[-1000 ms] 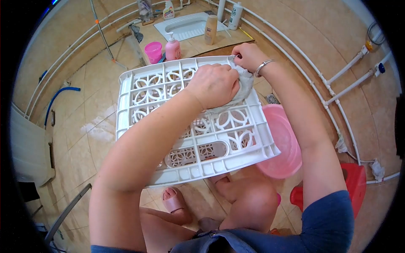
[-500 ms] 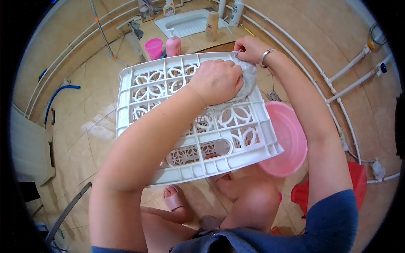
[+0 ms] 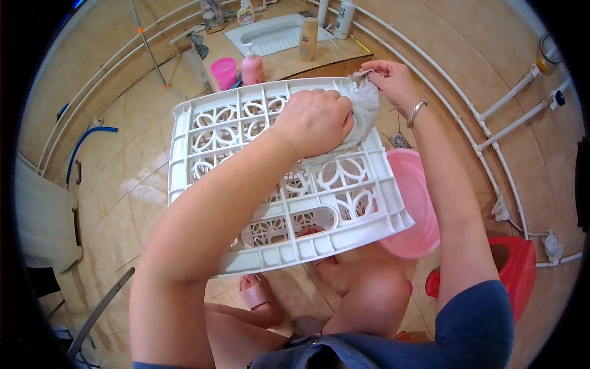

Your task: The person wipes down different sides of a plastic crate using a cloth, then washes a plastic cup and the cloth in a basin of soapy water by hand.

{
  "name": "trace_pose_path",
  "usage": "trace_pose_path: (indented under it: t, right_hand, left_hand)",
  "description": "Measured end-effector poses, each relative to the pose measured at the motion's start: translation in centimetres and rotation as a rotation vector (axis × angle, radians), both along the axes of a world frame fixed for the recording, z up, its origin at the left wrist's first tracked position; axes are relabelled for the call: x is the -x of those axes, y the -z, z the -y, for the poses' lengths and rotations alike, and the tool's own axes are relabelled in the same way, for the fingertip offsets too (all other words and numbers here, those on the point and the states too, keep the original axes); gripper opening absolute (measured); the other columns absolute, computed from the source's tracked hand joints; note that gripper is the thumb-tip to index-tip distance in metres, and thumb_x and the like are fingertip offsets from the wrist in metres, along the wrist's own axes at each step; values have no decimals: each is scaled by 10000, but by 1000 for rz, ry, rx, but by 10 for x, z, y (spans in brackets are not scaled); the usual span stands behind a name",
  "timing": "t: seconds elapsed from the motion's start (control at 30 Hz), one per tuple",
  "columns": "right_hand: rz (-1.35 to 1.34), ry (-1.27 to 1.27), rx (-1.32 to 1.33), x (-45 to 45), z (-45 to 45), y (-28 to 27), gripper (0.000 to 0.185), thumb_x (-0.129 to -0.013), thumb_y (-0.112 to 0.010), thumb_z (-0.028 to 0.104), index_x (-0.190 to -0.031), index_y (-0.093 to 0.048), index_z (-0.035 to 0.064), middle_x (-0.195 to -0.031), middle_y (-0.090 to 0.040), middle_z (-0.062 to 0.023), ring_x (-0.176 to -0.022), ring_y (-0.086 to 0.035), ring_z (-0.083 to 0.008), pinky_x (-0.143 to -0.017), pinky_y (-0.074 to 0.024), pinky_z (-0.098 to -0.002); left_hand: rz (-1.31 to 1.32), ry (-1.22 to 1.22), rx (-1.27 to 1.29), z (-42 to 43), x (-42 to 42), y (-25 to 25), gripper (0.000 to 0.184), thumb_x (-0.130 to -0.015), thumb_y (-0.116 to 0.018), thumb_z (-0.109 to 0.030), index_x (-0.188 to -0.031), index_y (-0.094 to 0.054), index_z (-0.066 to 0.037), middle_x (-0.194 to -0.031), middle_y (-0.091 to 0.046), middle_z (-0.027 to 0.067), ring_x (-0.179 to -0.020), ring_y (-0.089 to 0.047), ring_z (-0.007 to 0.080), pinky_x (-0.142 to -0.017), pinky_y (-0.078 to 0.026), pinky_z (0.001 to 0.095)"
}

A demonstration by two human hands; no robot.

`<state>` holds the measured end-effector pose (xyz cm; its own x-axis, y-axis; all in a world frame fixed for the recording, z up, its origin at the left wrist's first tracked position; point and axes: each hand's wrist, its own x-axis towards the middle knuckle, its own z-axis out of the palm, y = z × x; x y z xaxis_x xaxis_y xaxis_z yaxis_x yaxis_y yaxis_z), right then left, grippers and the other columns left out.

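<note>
A white plastic rack [image 3: 326, 243] sits tilted before the person, above the knees [image 3: 375, 292], its open lattice showing through and an oblong opening set near its close edge. A pale gray cloth [image 3: 364, 107] lies folded over the rack's far right corner, part of it hanging past the side. The left hand [image 3: 314, 123] is clenched on the cloth at that corner, knuckles up and fingertips hidden, with its forearm crossing over the lattice. The right hand [image 3: 393, 85], just outside the same corner, pinches the cloth's end between thumb and fingers; a silver bracelet [image 3: 416, 114] circles its wrist. To the right of the rack, partly hidden by its edge, is a pink basin [image 3: 424, 227], with a floor drain [image 3: 398, 141] just beyond it and a red container [image 3: 519, 270] closer to the person. Past the rack's far edge stand a pink cup [image 3: 224, 74] and, beside it, a pink pump bottle [image 3: 252, 69]; farther off are a tan bottle [image 3: 308, 40] and a squat toilet [image 3: 270, 38]. Well left of the rack is a blue hose [image 3: 83, 140]. Below its near edge shows a pink slipper [image 3: 256, 295].
</note>
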<state>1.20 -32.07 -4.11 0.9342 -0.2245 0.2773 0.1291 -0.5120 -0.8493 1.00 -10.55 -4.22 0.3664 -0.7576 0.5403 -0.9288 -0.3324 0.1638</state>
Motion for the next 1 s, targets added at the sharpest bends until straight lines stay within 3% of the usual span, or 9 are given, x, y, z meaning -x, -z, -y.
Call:
trace_pose_path:
  t: [0.13,0.43,0.5,0.6,0.73,0.8,0.87,0.93,1.0]
  right_hand:
    - [28,-22,-6,3,-11,-9,206,-752,-572,56,-941,-653,33,-810,-639,-29,-696,-559,-78,-648,-464,-236]
    - [-148,-243,323,-24,-17,-12,204,-706,-612,70,-904,-655,42,-796,-639,-35,-706,-569,-109,-656,-467,-247]
    - [-260,-262,686,-29,-22,-25,208,-669,-604,76,-866,-655,30,-761,-642,-64,-684,-584,-140,-647,-477,-268]
    - [-148,-174,917,-25,-33,-25,237,-649,-607,91,-872,-658,32,-737,-642,-82,-659,-589,-151,-635,-481,-278]
    - [-26,-79,693,-12,-23,-1,214,-693,-608,94,-888,-658,23,-759,-646,-75,-675,-598,-147,-625,-480,-264]
    - [119,93,-76,-13,-13,12,193,-704,-645,135,-829,-654,-12,-743,-649,-112,-669,-614,-184,-616,-482,-287]
    - [107,119,1,-6,-9,15,211,-742,-638,148,-808,-638,-53,-746,-644,-110,-700,-611,-161,-616,-477,-274]
    - [281,203,59,-1,-16,14,164,-739,-632,134,-810,-652,-13,-772,-640,-117,-695,-614,-179,-618,-479,-276]
    - [231,197,185,10,-28,0,164,-740,-633,161,-813,-656,16,-777,-637,-116,-703,-612,-204,-638,-480,-297]
  left_hand:
    - [-9,0,3,-1,0,0,155,-786,-512,-191,-727,-542,-51,-704,-562,104,-696,-570,293,-623,-458,401]
    - [8,17,34,0,0,1,154,-781,-516,-190,-719,-533,-50,-700,-559,106,-688,-569,295,-617,-458,404]
    - [15,8,32,0,0,1,153,-779,-517,-189,-714,-530,-52,-698,-557,104,-687,-569,293,-614,-458,403]
    - [14,13,38,0,0,1,151,-777,-518,-190,-718,-534,-52,-695,-556,102,-685,-567,291,-614,-457,402]
    - [6,-3,24,0,0,0,149,-777,-519,-188,-722,-540,-52,-695,-557,101,-688,-567,289,-615,-456,401]
    - [-5,8,26,0,0,1,148,-778,-518,-187,-725,-543,-52,-695,-557,100,-691,-566,289,-616,-454,403]
    - [-3,0,9,0,-1,0,146,-778,-519,-186,-724,-542,-52,-694,-556,100,-690,-565,289,-615,-454,402]
    - [-1,-7,1,0,0,-2,144,-777,-520,-185,-724,-542,-53,-694,-556,100,-689,-564,289,-614,-453,401]
    - [0,2,16,-1,2,-2,141,-776,-522,-183,-723,-539,-54,-693,-555,99,-685,-563,287,-611,-454,396]
